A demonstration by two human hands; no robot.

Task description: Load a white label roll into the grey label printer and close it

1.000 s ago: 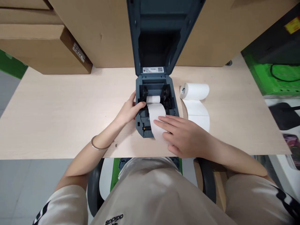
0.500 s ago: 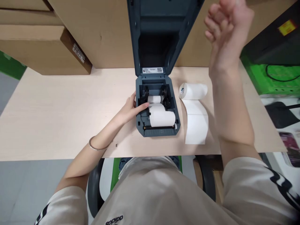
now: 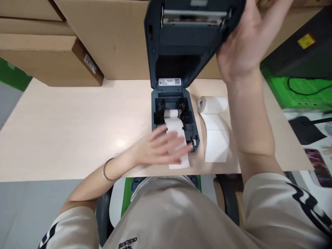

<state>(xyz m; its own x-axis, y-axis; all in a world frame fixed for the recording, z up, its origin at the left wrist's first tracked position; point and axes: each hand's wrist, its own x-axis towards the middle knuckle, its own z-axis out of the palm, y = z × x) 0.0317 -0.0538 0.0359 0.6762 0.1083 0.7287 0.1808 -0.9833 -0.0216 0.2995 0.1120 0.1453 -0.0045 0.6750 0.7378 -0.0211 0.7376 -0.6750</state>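
A dark blue-grey label printer point(image 3: 193, 129) stands on the table with its lid point(image 3: 178, 41) raised. My right hand point(image 3: 241, 48) is at the lid's upper right edge, with its fingers hidden behind it. Inside the printer sits a small white roll point(image 3: 171, 113). From it a paper strip point(image 3: 178, 162) runs forward over the printer's front and lies past it on the table. Over that strip is my left hand point(image 3: 166, 147), fingers stretched and apart, slightly blurred, holding nothing. I cannot tell whether it touches the paper.
Right of the printer lies a label roll point(image 3: 214, 104) with its end unrolled forward. Cardboard boxes point(image 3: 52, 58) stand at the back left, and a large cardboard panel point(image 3: 124, 41) rises behind. Far right are a green box point(image 3: 306, 90) and a phone point(image 3: 319, 167).
My right hand has come onto the lid, which has tilted forward. The left hand has moved from the printer's left side to its front. The curled strip now lies flat over the front.
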